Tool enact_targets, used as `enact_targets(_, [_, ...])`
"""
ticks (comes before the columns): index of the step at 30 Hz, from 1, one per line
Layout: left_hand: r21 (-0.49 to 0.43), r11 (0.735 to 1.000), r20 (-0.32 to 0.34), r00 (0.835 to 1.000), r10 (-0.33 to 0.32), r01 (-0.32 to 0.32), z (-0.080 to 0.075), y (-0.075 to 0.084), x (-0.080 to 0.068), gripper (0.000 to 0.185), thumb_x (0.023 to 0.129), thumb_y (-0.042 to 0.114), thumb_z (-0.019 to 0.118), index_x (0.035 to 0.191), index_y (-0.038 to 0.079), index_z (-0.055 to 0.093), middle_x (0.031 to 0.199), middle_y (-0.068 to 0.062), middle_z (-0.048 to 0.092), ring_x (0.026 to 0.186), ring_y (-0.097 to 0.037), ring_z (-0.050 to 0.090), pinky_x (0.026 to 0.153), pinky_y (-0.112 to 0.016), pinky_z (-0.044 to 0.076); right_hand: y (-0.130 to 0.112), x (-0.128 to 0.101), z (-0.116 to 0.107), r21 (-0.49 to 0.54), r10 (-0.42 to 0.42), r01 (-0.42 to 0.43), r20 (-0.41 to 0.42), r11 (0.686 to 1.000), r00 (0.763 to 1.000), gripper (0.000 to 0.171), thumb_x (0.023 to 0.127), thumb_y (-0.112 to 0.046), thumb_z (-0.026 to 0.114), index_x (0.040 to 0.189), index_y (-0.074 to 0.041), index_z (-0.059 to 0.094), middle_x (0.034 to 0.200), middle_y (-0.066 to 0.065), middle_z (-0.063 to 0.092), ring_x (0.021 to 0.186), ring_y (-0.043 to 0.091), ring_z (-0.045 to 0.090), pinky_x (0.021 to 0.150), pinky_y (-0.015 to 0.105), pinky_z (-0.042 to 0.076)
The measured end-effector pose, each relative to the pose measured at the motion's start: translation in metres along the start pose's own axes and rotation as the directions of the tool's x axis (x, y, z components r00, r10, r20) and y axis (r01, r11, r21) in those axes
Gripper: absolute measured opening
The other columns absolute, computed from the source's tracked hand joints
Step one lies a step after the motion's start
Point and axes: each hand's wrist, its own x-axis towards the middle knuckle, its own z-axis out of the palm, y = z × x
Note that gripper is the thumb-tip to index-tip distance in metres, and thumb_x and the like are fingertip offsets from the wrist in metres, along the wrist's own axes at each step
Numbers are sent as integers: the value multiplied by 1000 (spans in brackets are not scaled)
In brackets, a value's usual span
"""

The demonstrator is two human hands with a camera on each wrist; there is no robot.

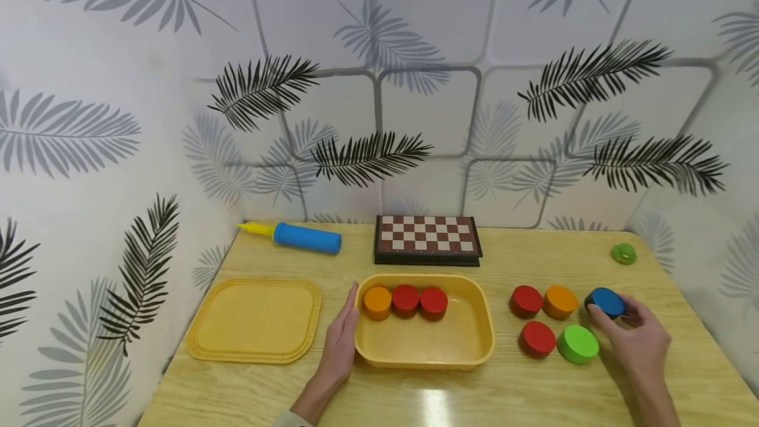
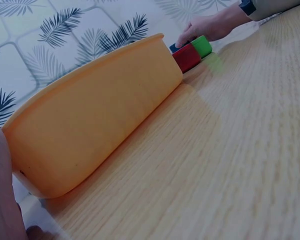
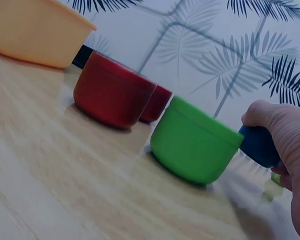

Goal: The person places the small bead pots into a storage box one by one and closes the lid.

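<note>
My right hand (image 1: 643,344) pinches a small round blue container (image 1: 606,302) between thumb and fingers at the right of the table. Beside it stand a green container (image 1: 578,344), an orange one (image 1: 560,302) and two red ones, one at the back (image 1: 526,302) and one nearer me (image 1: 537,339). My left hand (image 1: 339,348) rests with straight fingers along the left side of a yellow-orange plastic bin (image 1: 483,348). In a row at the bin's back left are an orange container (image 1: 377,303) and two red containers (image 1: 406,302). Whether the blue container touches the table is unclear.
A flat yellow lid (image 1: 255,320) lies left of the bin. Behind stand a checkered board box (image 1: 427,236) and a blue hand pump with a yellow nozzle (image 1: 307,237). A small green object (image 1: 624,254) sits at the far right. The patterned wall bounds the table.
</note>
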Motion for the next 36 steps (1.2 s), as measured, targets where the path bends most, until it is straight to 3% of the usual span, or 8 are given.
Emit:
enact_targets(7, [6,1000,2,1000,4,-4,1,-2,-1,52,117,27,31,166,10,26,172,-11,24,157,-20,23,120,-12,18,-25,-6,-6,-25,-152,150,-81,988,985,60,77,-22,95,127,1,72,81,-36,56,76,-9,58,72,2,45])
enact_targets(12, [8,1000,8,1000,7,-7,1,-2,-2,52,117,25,30,166,8,25,172,-12,23,157,-22,22,120,-11,17,-45,-14,-10,-52,-98,98,9,994,995,65,79,-31,94,132,-2,69,82,-35,57,78,-10,59,69,3,44])
enact_targets(15, [5,1000,12,1000,0,0,1,-3,-1,52,117,26,30,166,9,25,172,-10,22,157,-19,21,121,-13,17,-56,-19,-8,-72,-125,133,108,989,986,66,82,-34,92,133,-1,66,86,-34,58,81,-13,58,70,3,45])
enact_targets(18, [1,1000,12,1000,5,-5,1,-3,0,52,117,26,29,167,10,24,173,-10,21,157,-18,21,121,-13,16,-66,-24,-3,-85,-201,222,206,971,958,64,85,-33,89,133,2,64,96,-22,66,83,-17,57,72,2,47])
enact_targets(22, [8,1000,8,1000,15,-15,0,-3,0,52,117,27,29,167,12,25,173,-10,22,157,-19,21,121,-13,16,-79,-33,9,-87,-293,333,306,939,906,61,87,-30,88,132,4,64,112,14,74,85,-21,55,73,4,50])
enact_targets(24, [8,1000,9,1000,19,-19,-1,-2,1,52,117,27,29,167,12,25,173,-10,22,157,-19,21,121,-13,16,-85,-38,16,-73,-327,371,338,926,883,59,87,-28,88,131,4,64,116,26,72,87,-21,54,74,5,50])
enact_targets(34, [14,1000,16,1000,15,-15,-1,2,-1,53,117,29,29,166,9,24,172,-11,22,157,-19,21,120,-12,17,-104,-60,50,-28,-440,492,405,870,802,56,84,-25,91,128,-1,68,113,18,73,92,-9,57,79,10,52])
enact_targets(36, [16,1000,17,1000,17,-17,-2,1,-1,54,117,29,30,166,8,24,172,-11,22,157,-19,21,120,-12,17,-106,-64,58,-10,-459,509,418,861,784,57,84,-23,90,130,-1,67,115,18,73,95,-1,61,80,11,53])
